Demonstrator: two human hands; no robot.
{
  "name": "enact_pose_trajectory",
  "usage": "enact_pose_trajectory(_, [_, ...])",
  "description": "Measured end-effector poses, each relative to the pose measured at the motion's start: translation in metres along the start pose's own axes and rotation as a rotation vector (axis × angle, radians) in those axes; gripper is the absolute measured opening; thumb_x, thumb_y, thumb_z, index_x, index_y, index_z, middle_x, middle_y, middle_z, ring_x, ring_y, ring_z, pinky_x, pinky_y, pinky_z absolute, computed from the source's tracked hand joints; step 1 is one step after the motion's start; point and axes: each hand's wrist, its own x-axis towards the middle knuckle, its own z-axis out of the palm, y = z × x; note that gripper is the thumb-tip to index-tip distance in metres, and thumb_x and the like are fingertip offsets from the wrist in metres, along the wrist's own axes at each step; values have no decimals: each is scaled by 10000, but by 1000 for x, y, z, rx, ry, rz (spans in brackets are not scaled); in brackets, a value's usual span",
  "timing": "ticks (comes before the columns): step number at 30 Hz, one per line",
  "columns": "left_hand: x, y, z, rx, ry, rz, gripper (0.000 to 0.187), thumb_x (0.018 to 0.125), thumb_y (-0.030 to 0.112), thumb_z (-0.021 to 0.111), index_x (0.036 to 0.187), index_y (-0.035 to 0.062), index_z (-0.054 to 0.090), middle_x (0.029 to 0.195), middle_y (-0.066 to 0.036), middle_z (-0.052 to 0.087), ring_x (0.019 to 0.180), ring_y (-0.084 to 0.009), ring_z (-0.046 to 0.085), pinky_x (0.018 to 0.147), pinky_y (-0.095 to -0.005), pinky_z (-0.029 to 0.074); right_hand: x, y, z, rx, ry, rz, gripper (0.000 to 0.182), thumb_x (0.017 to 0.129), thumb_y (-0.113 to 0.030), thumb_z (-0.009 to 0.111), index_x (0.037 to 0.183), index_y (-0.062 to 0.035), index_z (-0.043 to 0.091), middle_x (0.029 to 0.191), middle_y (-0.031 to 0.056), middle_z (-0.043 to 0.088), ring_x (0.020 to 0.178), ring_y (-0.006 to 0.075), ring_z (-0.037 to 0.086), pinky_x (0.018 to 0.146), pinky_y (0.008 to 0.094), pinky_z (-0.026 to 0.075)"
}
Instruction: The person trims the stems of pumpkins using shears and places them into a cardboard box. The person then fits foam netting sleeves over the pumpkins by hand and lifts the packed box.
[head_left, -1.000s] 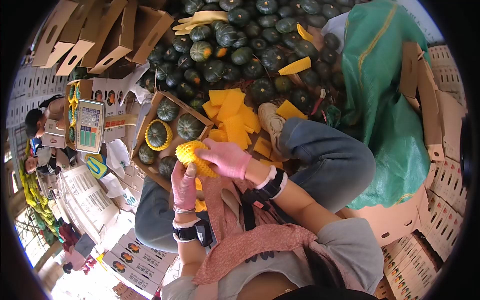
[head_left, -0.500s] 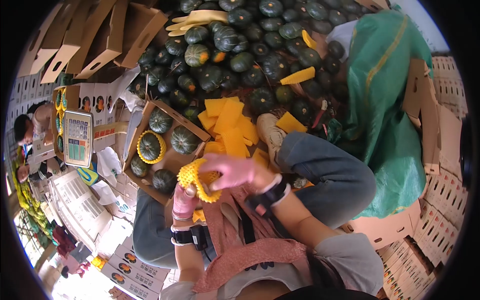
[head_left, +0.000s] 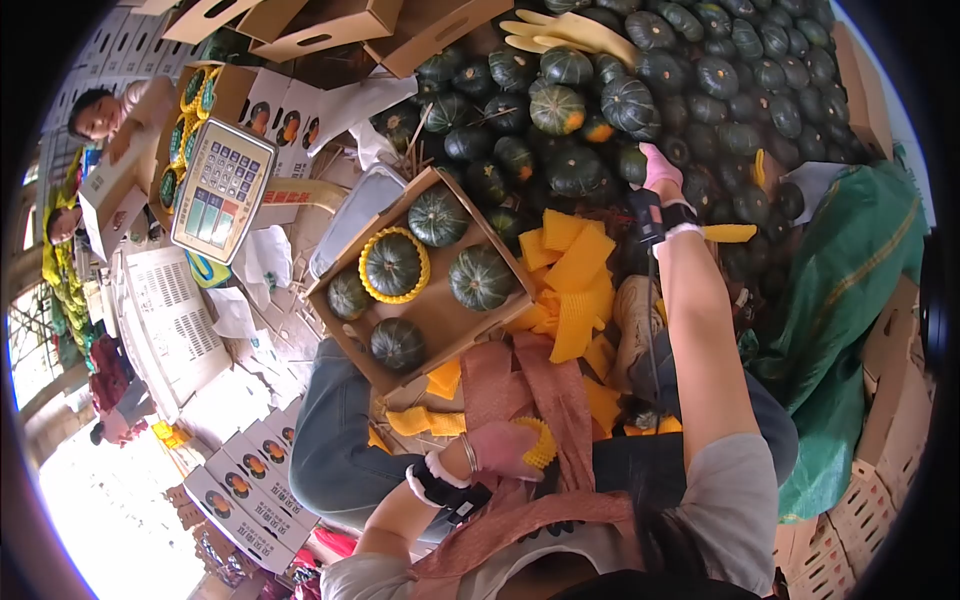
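Head view: the left hand (head_left: 503, 449) has fingers clamped on a foam net (head_left: 541, 443) above the lap, probably light, soft, best held by its rim. The right hand (head_left: 661, 172) meets a heaped squash (head_left: 632, 164), likely heavy, firm, best cupped; its finger spread cannot be told.

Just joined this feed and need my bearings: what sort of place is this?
Probably a produce packing area. There's a big heap of green squashes, an open cardboard box holding several, a keypad scale, and printed cartons lined up nearby.
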Motion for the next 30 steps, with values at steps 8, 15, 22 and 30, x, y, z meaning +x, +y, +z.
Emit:
enact_pose_trajectory(8, [-1, -27, 15, 49, 150, 144, 459, 740, 436, 620, 912, 10, 615, 877, -219, 624, 819, -378, 600, 749, -412, 478, -114, 29, -7, 539, -825, -302, 462, 785, -60, 603, 1220, -4, 458, 1202, 118, 529, 1126, 268, 514, 995, 428, 393])
enact_pose_trajectory(15, [-20, -15, 39, 54, 281, 205, 575, 692, 469, 681, 919, -46, 565, 862, -232, 615, 851, -385, 598, 743, -412, 478, -227, 45, 43, 330, -1007, -102, 551, 710, -32, 659, 1219, -25, 451, 1105, 92, 550, 1024, 218, 540, 920, 360, 444])
enact_pose_trajectory(22, [-19, -30, 80, -79, 548, 183, 485, 782, 445, 597, 942, -13, 573, 887, -225, 619, 858, -393, 590, 742, -423, 474, -260, 77, 73, -566, -615, -573, 677, 664, -320, 767, 1145, -28, 390, 1017, 126, 555, 940, 244, 552, 806, 329, 461])
enact_pose_trajectory(30, [-36, -35, 85, -118, 532, 239, 456, 843, 389, 542, 1049, -18, 552, 1023, -244, 590, 962, -394, 556, 820, -412, 442, -293, 67, 64, -1176, -202, -1208, 440, 728, -252, 701, 1124, -148, 539, 1172, 151, 465, 1055, 373, 450, 906, 438, 404])
